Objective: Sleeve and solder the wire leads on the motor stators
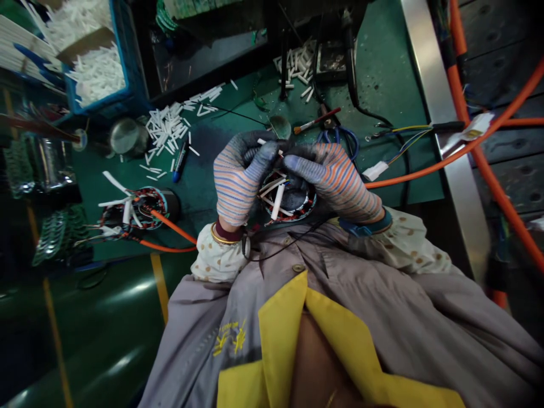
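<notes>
A wound stator (289, 199) is held above the near edge of the worktop (382, 73), clasped in clenched grips by the gloved left hand (241, 181) and right hand (335, 181). White insulating sleeves (277, 202) project from its windings; loose sleeves (168, 127) lie scattered beyond.

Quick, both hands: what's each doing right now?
Left hand: closed, pinching a white tube.
Right hand: closed on the motor coil, grip partly hidden.

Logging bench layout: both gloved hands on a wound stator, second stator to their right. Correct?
No: the head view shows the second stator left of the hands, not right. The left hand and right hand are on the wound stator.
</notes>
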Demonstrator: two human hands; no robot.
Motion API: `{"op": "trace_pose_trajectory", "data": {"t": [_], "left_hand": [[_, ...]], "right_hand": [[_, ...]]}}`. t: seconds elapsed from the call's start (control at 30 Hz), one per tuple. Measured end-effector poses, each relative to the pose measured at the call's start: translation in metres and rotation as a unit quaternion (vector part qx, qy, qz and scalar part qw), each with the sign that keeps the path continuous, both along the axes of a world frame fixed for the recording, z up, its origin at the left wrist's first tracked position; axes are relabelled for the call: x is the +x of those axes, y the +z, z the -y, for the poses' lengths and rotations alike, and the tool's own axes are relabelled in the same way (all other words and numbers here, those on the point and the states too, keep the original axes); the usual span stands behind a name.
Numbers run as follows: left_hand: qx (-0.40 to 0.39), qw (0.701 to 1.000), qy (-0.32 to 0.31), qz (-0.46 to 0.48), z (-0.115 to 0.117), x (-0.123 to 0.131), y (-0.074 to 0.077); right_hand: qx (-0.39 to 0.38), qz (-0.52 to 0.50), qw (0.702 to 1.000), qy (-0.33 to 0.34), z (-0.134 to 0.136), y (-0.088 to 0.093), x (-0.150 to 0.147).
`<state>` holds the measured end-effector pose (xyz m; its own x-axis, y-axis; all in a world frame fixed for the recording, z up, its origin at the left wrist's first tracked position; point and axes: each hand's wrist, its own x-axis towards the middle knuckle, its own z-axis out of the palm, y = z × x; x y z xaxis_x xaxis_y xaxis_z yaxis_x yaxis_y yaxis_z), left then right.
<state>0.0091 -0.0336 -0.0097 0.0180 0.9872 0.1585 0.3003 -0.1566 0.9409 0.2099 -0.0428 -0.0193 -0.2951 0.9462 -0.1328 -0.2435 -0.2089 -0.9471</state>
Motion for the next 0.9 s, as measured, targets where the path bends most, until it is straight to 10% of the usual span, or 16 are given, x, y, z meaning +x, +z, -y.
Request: {"op": "trace_pose_trajectory", "data": {"t": [0.4,0.63,0.77,0.9], "left_hand": [[0.100,0.980,-0.083,-0.153,-0.004,-0.004,0.012],[0.205,0.893,-0.159,-0.368,0.022,-0.022,-0.023],[0.160,0.922,-0.069,-0.346,0.016,-0.034,-0.048],[0.161,0.928,-0.039,-0.334,0.006,-0.028,-0.047]], "right_hand": [[0.149,0.067,0.986,0.023,0.000,-0.034,0.017],[0.308,0.447,0.838,0.061,0.047,-0.079,0.060],[0.319,0.395,0.861,0.032,-0.007,-0.068,0.066],[0.258,0.633,0.729,0.037,-0.080,-0.047,0.049]]}}
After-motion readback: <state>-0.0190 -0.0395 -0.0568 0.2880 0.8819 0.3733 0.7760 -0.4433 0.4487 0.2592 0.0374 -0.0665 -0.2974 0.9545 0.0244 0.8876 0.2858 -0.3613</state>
